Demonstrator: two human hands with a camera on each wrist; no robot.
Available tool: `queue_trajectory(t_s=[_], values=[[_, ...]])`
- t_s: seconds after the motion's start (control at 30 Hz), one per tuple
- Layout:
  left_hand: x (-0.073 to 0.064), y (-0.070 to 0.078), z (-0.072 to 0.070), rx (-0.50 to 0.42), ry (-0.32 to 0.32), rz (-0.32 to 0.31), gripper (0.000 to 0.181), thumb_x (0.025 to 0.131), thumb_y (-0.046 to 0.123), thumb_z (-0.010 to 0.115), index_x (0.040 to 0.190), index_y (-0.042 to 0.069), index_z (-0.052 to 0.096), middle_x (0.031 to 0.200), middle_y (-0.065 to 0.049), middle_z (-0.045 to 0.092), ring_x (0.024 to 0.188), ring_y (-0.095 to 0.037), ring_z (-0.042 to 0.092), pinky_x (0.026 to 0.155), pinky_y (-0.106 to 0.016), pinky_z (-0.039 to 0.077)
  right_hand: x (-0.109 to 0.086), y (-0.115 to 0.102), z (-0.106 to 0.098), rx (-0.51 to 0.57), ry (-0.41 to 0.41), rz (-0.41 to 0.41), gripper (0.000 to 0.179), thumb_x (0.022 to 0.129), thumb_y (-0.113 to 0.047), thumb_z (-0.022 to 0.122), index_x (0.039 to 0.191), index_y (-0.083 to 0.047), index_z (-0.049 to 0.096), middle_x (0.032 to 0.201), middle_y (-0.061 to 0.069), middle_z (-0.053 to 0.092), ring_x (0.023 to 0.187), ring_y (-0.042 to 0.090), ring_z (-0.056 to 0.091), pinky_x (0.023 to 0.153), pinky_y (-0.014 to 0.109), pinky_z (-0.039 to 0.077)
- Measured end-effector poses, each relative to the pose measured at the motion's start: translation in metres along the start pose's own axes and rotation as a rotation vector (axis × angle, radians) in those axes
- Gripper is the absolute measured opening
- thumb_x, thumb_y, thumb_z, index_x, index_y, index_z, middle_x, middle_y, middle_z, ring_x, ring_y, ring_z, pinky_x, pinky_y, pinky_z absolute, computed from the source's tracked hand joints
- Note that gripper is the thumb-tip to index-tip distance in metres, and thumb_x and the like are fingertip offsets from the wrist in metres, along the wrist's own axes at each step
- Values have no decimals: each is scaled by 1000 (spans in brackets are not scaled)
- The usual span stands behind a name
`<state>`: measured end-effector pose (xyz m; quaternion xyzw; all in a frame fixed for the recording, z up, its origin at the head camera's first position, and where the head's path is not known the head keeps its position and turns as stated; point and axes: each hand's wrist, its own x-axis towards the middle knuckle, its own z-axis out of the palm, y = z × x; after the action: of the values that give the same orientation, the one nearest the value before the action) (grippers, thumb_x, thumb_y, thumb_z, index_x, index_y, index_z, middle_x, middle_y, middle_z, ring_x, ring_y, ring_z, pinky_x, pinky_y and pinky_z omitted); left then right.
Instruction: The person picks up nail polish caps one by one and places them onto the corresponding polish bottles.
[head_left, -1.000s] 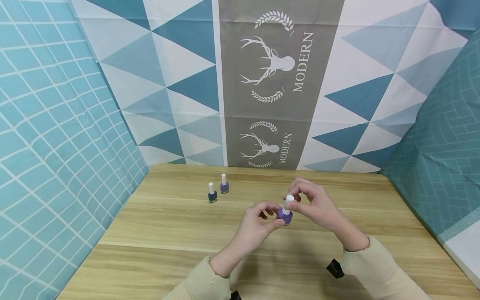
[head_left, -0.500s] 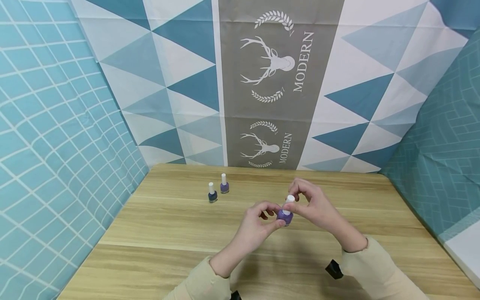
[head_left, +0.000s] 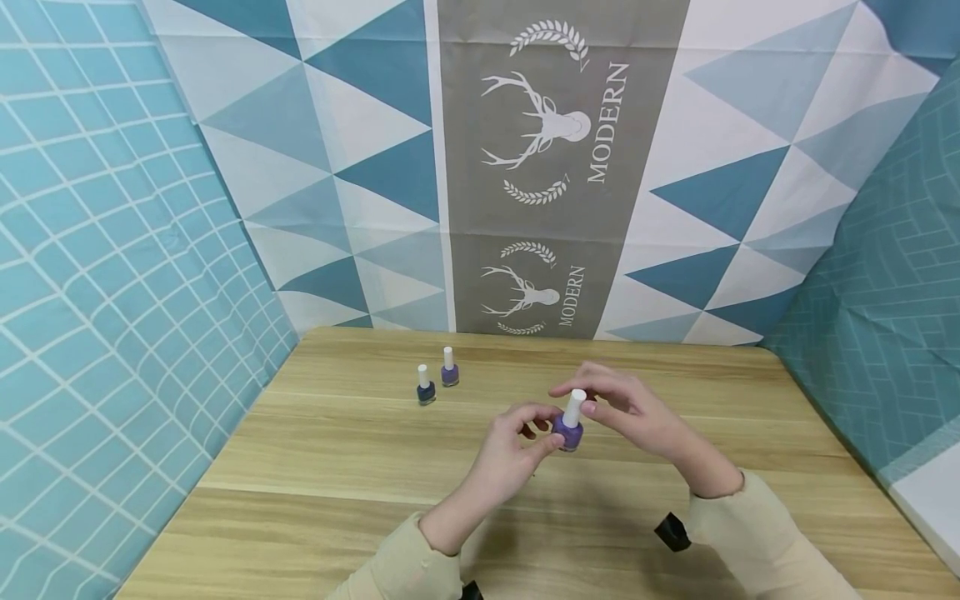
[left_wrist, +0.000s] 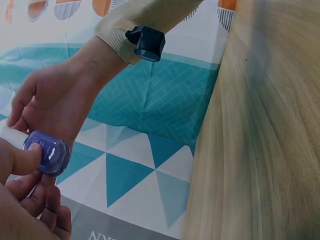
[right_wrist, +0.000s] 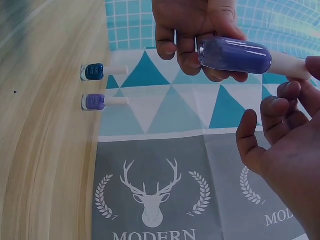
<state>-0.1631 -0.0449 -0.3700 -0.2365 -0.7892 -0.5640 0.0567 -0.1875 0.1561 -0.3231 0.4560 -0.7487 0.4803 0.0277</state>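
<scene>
My left hand (head_left: 510, 450) holds a purple nail polish bottle (head_left: 567, 433) by its glass body, between thumb and fingers. The bottle stands tilted above the table, its white cap (head_left: 575, 407) pointing up. Thumb and forefinger of my right hand (head_left: 630, 408) lie at opposite sides of this cap, the forefinger stretched past it. In the left wrist view, my left thumb presses on the purple glass (left_wrist: 49, 152). From the right wrist, the cap (right_wrist: 290, 65) is seen still seated on the bottle, with a right fingertip at its end.
Two more nail polish bottles stand upright toward the back of the wooden table (head_left: 337, 450): a dark blue one (head_left: 426, 392) and a purple one (head_left: 450, 375). A patterned cloth backdrop (head_left: 390, 208) rises behind the table, with tiled-print cloths at both sides.
My right thumb has slid back along the cap and the forefinger has stretched forward past it. The held bottle has tipped slightly. The left hand stays nearly in place.
</scene>
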Motion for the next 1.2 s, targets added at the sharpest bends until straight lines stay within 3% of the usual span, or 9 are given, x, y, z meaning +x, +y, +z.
queue_trajectory(t_s=[0.27,0.43,0.6,0.8,1.0,1.2], values=[[-1,4,-1,-14,-5,-18,22,87,13,67,108,7,68,100,-4,66,92,-21,57,79,-33,46,-1,-1,1,10,-7,30,24,95,4,47,112,-4,61,97,0,58,88,16,51,74,29,47],[-1,5,-1,-41,-6,-25,23,86,13,69,108,9,68,101,-2,67,93,-23,57,79,-34,46,-1,-1,1,-39,17,48,23,95,1,49,110,-10,63,100,-2,61,91,13,51,80,32,46],[-1,4,-1,-35,-1,-18,22,85,15,70,106,9,69,100,-2,67,92,-22,56,79,-35,46,-2,0,3,-72,50,19,22,94,0,51,109,-11,63,97,-2,61,89,13,52,82,31,43],[1,3,-1,1,14,10,22,83,17,72,104,9,70,96,-1,67,89,-19,57,78,-36,47,-1,0,4,-97,88,26,23,93,0,54,107,-15,64,97,-3,62,87,11,54,79,30,43],[2,3,-2,23,17,6,22,81,19,74,102,11,70,94,2,66,88,-19,56,78,-37,48,0,-2,5,-157,138,35,24,91,-1,58,105,-18,67,96,-6,64,78,9,51,67,26,42],[0,2,-2,59,52,50,23,80,23,75,100,13,69,93,4,65,84,-13,52,76,-27,44,1,-1,9,-194,188,8,24,89,1,60,105,-14,68,93,-3,65,75,8,50,62,23,41]])
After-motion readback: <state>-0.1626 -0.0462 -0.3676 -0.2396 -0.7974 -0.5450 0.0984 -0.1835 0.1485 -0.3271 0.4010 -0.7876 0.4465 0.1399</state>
